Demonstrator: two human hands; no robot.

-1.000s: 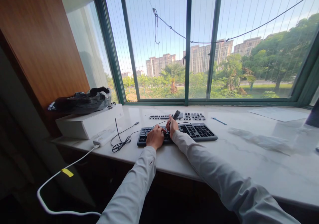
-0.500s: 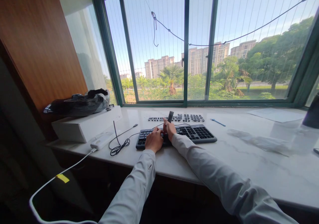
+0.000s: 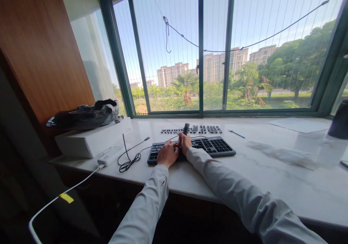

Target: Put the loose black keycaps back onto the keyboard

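A black keyboard point(image 3: 221, 146) lies on the white marble-look counter, and both hands are over its middle-left part. My right hand point(image 3: 185, 142) is closed round a short black tool, which looks like a brush point(image 3: 186, 129); its upper end sticks up above the fist and its lower end is hidden. Close against it on the left, my left hand point(image 3: 167, 153) is over the keys with fingers curled together and fingertips near the right hand. What those fingers hold, if anything, is hidden. Loose keycaps point(image 3: 210, 129) lie in rows behind the keyboard.
A blue stick-like tool point(image 3: 237, 133) and a crumpled clear plastic bag point(image 3: 288, 156) lie to the right. On the left are a coiled black cable point(image 3: 129, 163), a white power bank-like device point(image 3: 109, 157) with a white cord, and a white box point(image 3: 89, 139) under a dark bag point(image 3: 84, 115).
My left hand has shifted slightly at the keys beside my right hand. The black tool has turned a little in my right fist. The camera view has moved slightly.
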